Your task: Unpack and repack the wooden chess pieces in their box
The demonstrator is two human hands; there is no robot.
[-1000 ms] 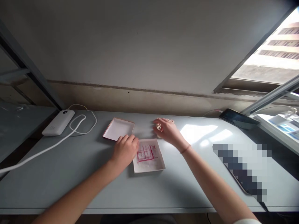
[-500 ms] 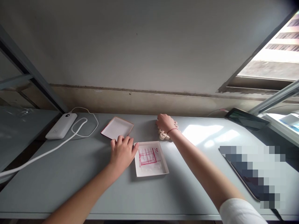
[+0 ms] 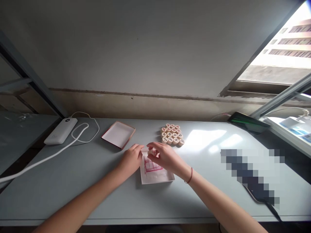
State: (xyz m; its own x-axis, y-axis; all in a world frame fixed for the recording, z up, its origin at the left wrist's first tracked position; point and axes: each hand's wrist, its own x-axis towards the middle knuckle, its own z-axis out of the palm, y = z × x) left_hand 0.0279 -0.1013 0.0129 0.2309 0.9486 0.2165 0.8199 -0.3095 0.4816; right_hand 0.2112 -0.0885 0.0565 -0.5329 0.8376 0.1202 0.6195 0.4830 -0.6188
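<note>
My right hand (image 3: 163, 156) pinches a round wooden piece (image 3: 152, 151) with a red character, above the far part of a shallow white box (image 3: 157, 176). Pink lines are drawn inside the box. At the box's left edge is my left hand (image 3: 132, 159), its fingers held together at the rim; whether they grip it is hard to see. Behind the box, several round wooden pieces (image 3: 170, 140) with red or dark characters stand in stacked rows.
A box lid (image 3: 118, 134) lies behind my left hand. Further left are a white power bank (image 3: 61, 131) and a looped white cable (image 3: 58, 154). A dark phone (image 3: 248, 122) leans at the back right. A partly blurred dark device (image 3: 255, 193) lies at the right.
My right hand has come from the stacked pieces to the box with a piece in its fingers, uncovering the stacks. My left hand has drawn its fingers together and shifted slightly right.
</note>
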